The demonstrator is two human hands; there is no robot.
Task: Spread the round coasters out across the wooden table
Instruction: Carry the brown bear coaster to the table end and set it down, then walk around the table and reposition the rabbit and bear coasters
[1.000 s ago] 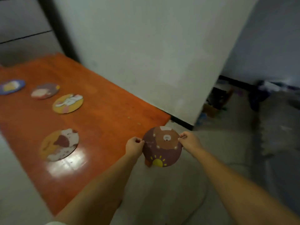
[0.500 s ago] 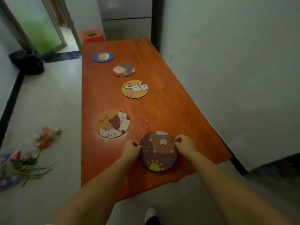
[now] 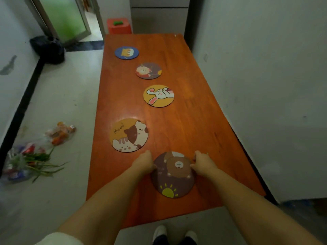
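Note:
A brown bear coaster with a yellow sun lies near the front end of the long wooden table. My left hand grips its left edge and my right hand grips its right edge. Further along the table lie a cat coaster marked "Meow", a yellow rabbit coaster, a dark coaster with a small animal and a blue coaster at the far end. All lie flat and apart from one another.
A white wall runs along the table's right side. A red box stands past the far end. On the floor to the left lie plastic bags with flowers and a black bag. My shoes show below the table's front edge.
One second ago I held the bear coaster in the air beyond the table's corner. It has since come down onto the table near the front, and both hands still hold its edges.

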